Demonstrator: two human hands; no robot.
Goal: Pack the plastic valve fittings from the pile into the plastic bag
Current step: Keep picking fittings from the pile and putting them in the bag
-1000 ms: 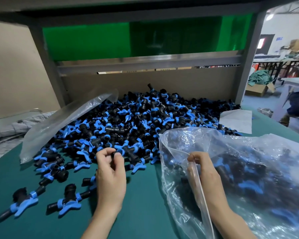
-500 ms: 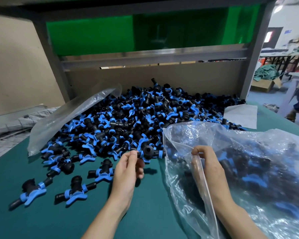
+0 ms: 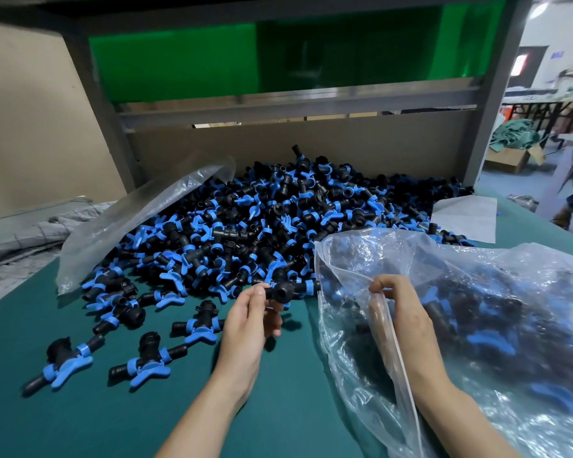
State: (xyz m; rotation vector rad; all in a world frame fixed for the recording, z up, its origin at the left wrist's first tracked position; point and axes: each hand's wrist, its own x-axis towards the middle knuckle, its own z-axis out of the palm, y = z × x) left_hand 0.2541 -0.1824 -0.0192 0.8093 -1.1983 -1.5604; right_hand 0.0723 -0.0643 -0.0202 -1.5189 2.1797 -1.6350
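A big pile of black valve fittings with blue handles [image 3: 278,226] covers the back of the green table. My left hand [image 3: 248,322] grips one black fitting [image 3: 286,290] by its end, just left of the bag's mouth. My right hand [image 3: 401,312] pinches the rim of the clear plastic bag [image 3: 477,292] and holds its mouth up. Many fittings lie inside the bag, blurred by the plastic. A few loose fittings [image 3: 143,361] lie on the table near the front left.
An empty clear bag [image 3: 123,226] lies over the pile's left side. A white sheet [image 3: 465,219] rests at the back right. A cardboard wall and a grey metal frame [image 3: 490,104] stand behind the pile. The green mat [image 3: 179,408] lies between my forearms.
My left hand has lifted a fitting out of the pile's front edge and carried it right, toward the bag's mouth. My right hand has kept hold of the bag's rim.
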